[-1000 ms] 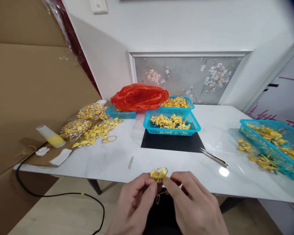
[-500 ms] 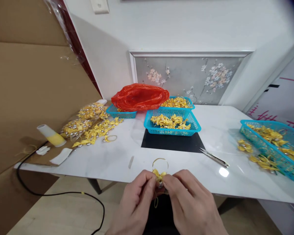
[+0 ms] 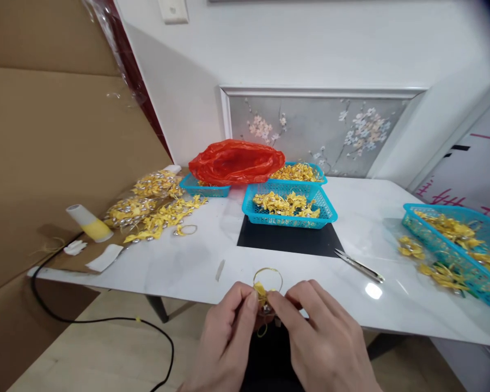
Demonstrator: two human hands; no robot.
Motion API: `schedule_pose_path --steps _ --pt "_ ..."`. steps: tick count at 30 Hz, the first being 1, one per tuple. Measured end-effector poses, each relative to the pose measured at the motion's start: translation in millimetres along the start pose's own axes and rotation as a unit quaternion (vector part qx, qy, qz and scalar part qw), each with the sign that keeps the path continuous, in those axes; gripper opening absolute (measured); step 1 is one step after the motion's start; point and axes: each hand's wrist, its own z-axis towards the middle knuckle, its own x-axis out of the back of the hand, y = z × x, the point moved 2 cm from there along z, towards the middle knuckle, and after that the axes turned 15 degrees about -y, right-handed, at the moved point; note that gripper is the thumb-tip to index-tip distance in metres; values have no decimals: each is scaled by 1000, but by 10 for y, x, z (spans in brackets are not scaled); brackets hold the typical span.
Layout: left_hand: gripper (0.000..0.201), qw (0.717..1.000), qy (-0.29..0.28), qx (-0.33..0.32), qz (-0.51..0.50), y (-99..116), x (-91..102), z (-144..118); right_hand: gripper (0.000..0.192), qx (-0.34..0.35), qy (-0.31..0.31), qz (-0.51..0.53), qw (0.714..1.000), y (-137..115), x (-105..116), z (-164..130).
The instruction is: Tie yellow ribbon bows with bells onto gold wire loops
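Both hands [image 3: 269, 337] pinch yellow bow [image 3: 262, 291] over table edge [image 3: 179, 291]

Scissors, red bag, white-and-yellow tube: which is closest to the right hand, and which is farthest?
From the right hand:
1. Scissors, on the table just ahead, to its right.
2. Red bag, at the table's back, over a blue basket.
3. White-and-yellow tube, far left, by the cardboard.

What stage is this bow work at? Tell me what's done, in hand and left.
Done, by the look of it: yellow bows fill the middle basket and the right basket. In hand: left hand and right hand pinch one yellow bow with a gold loop above. Probably left: the loose pile at the table's left.
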Motion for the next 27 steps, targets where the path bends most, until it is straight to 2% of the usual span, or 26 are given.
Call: schedule_pose_path --steps 6,11,19,21,24,27 --pt "32 999 17 -14 36 -29 11 14 32 -51 19 73 996 -3 -88 -32" --pt "27 993 -13 -36 115 -41 4 50 24 -54 -29 153 986 -15 -180 -42" --pt "23 983 -5 -67 171 -9 -1 53 19 -152 -53 326 932 -23 -267 -40" --pt "24 977 -11 -82 195 -24 1 42 19 -163 -56 323 931 -14 -300 -47" --pt "23 970 -17 -107 217 -53 2 34 18 -164 -49 272 947 1 -341 -58" --pt "24 962 -18 -139 233 -85 -6 40 16 -141 -71 224 962 21 -339 -39"
